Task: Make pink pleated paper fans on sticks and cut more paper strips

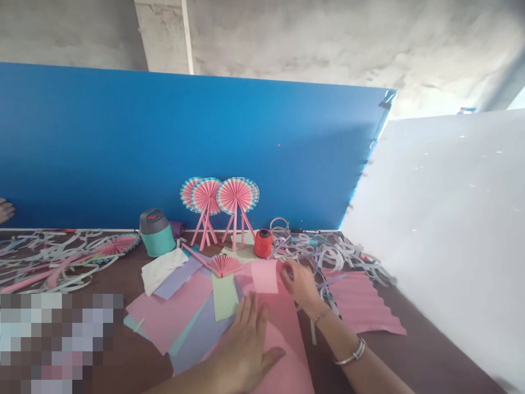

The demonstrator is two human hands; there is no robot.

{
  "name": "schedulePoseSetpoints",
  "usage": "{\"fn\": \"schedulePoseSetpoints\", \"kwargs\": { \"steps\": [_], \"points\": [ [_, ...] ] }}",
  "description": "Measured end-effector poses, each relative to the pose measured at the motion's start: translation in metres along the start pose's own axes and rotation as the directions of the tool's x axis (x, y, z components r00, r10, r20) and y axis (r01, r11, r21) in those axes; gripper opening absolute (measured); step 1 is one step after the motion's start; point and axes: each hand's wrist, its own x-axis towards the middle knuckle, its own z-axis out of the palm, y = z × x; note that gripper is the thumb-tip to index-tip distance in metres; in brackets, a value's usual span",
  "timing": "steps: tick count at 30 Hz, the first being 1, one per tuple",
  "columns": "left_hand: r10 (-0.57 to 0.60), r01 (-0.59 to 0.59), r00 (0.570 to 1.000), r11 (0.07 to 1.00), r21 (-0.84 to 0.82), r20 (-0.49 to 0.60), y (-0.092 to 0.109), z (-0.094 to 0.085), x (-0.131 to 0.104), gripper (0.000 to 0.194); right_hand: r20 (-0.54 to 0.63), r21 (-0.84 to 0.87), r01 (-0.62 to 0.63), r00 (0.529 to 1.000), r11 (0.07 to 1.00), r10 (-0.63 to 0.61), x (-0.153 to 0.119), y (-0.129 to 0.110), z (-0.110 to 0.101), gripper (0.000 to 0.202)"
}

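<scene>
Head view, pink sheet (289, 334), beneath left hand (249, 343)

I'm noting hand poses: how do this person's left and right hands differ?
The left hand lies flat on the pink sheet; the right hand is curled beside the pale pink piece. Bracelets circle the right hand's wrist; none show on the left hand's. Both are ungloved.

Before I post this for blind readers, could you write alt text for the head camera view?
A person's left hand rests spread on a large pink sheet, while the right hand curls beside a smaller, lighter pink piece. Beyond, round pleated fans on pink sticks stand before a blue panel, with tangled paper strips on either side.
</scene>
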Motion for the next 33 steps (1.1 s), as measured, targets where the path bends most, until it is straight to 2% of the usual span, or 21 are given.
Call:
{"fn": "schedulePoseSetpoints", "kwargs": {
  "steps": [1,2,3,4,5,6,7,8,10,12,13,16,17,19,23,28,33],
  "points": [
    [0.047,-0.047,0.998,0.999,-0.025,0.034,0.006,0.005,0.001,0.079,-0.021,0.06,-0.031,0.999,0.998,0.033,-0.001,0.003,0.0,0.018],
    [0.157,-0.155,0.986,0.987,-0.045,0.057,0.012,0.009,0.004,0.077,-0.041,0.107,-0.044,0.998,0.993,0.048,-0.002,0.004,0.0,0.019],
    [0.284,-0.28,0.956,0.958,-0.065,0.07,0.018,0.012,0.008,0.075,-0.067,0.134,-0.04,0.997,0.99,0.049,-0.004,0.005,0.001,0.018],
    [0.412,-0.406,0.909,0.91,-0.086,0.069,0.024,0.012,0.012,0.072,-0.097,0.14,-0.017,0.995,0.99,0.031,-0.006,0.005,0.001,0.018],
    [0.516,-0.511,0.855,0.855,-0.094,0.047,0.029,0.011,0.015,0.064,-0.125,0.133,0.027,0.992,0.991,-0.011,-0.009,0.004,0.0,0.016],
    [0.57,-0.569,0.821,0.818,-0.085,-0.01,0.033,0.008,0.017,0.054,-0.143,0.115,0.087,0.987,0.989,-0.07,-0.011,0.002,-0.001,0.015],
    [0.585,-0.591,0.806,0.803,-0.074,-0.088,0.035,0.002,0.017,0.047,-0.143,0.095,0.159,0.979,0.983,-0.144,-0.013,-0.001,-0.002,0.014],
    [0.568,-0.582,0.808,0.81,-0.066,-0.158,0.035,-0.004,0.016,0.038,-0.124,0.076,0.238,0.966,0.968,-0.227,-0.016,-0.004,-0.003,0.012],
    [0.41,-0.444,0.845,0.896,-0.024,-0.343,0.028,-0.02,0.009,0.028,-0.04,0.054,0.388,0.921,0.92,-0.387,-0.02,-0.012,-0.005,0.011],
    [0.29,-0.279,0.849,0.956,0.09,-0.442,0.013,-0.035,0.001,0.036,0.046,0.021,0.488,0.871,0.872,-0.489,-0.025,-0.022,-0.004,0.009],
    [0.271,-0.219,0.855,0.962,0.166,-0.443,0.003,-0.041,-0.003,0.039,0.082,0.0,0.524,0.849,0.852,-0.522,-0.028,-0.026,-0.002,0.008],
    [0.196,-0.08,0.905,0.95,0.301,-0.378,-0.023,-0.047,-0.013,0.03,0.152,-0.05,0.6,0.794,0.798,-0.588,-0.035,-0.036,0.009,0.01],
    [0.167,-0.047,0.922,0.944,0.328,-0.349,-0.029,-0.046,-0.016,0.023,0.167,-0.06,0.617,0.781,0.785,-0.601,-0.037,-0.038,0.013,0.011],
    [0.14,-0.013,0.939,0.927,0.374,-0.314,-0.039,-0.041,-0.02,0.023,0.2,-0.067,0.631,0.767,0.773,-0.609,-0.04,-0.038,0.018,0.011],
    [0.115,-0.028,0.968,0.933,0.359,-0.224,-0.048,-0.036,-0.023,0.024,0.296,-0.021,0.608,0.762,0.794,-0.576,-0.041,-0.031,0.017,0.009],
    [0.067,-0.041,0.995,0.94,0.339,-0.067,-0.053,-0.048,-0.022,0.024,0.332,-0.004,0.552,0.787,0.834,-0.52,-0.036,-0.023,0.011,0.011],
    [-0.076,0.084,0.996,0.982,0.168,-0.051,-0.058,-0.058,-0.022,0.027,0.375,0.047,0.489,0.799,0.871,-0.47,-0.032,-0.024,0.01,0.009]
  ]
}}
